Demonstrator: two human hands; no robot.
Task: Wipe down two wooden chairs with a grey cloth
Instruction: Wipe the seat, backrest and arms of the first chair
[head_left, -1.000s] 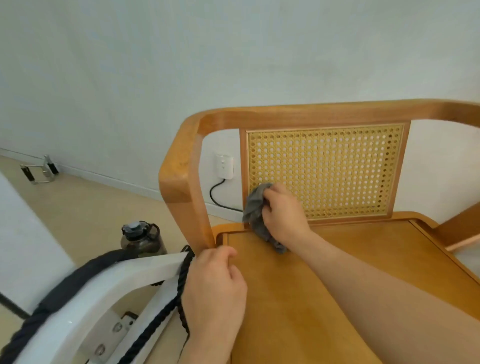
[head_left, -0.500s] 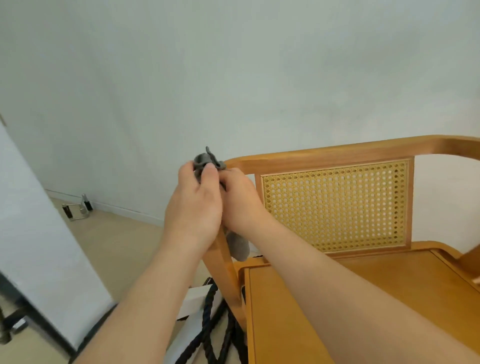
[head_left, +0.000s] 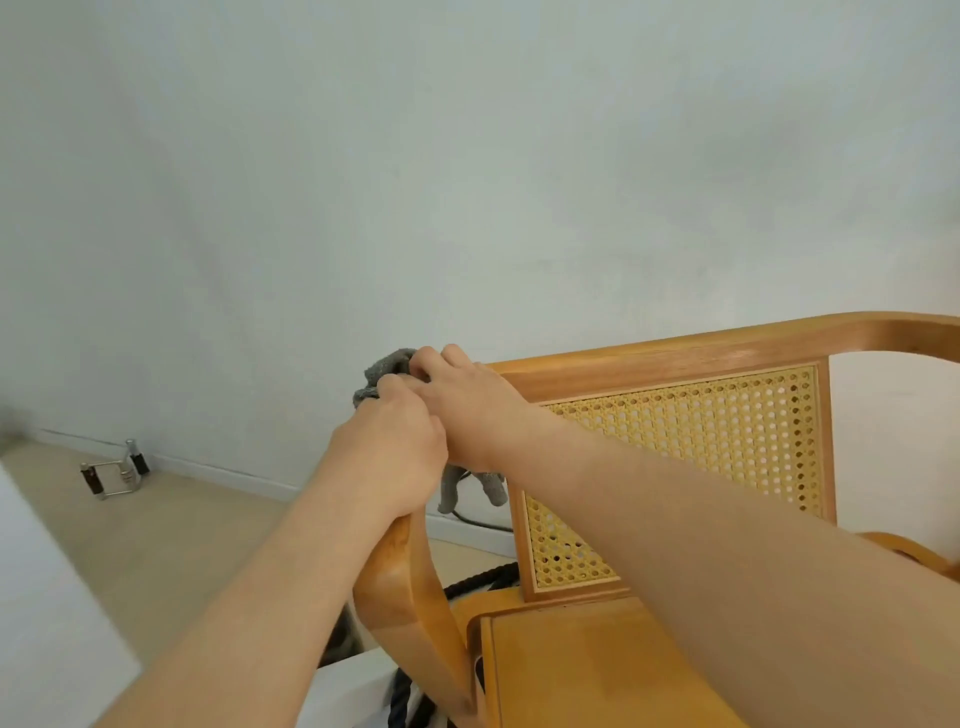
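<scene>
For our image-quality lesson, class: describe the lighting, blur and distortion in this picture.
Head view: soft, even light, no hard shadows on the wall; faint sheen on the wooden chair rail; left hand, right hand and grey cloth fairly sharp; far left edge smeared; wide-angle lens enlarges the near forearms.

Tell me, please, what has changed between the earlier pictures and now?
The right hand carried the grey cloth up from the foot of the cane panel to the top left corner of the chair. The left hand lifted off the seat, rose and took hold of the cloth there too. The chair stayed put; the right hand never let go.
</scene>
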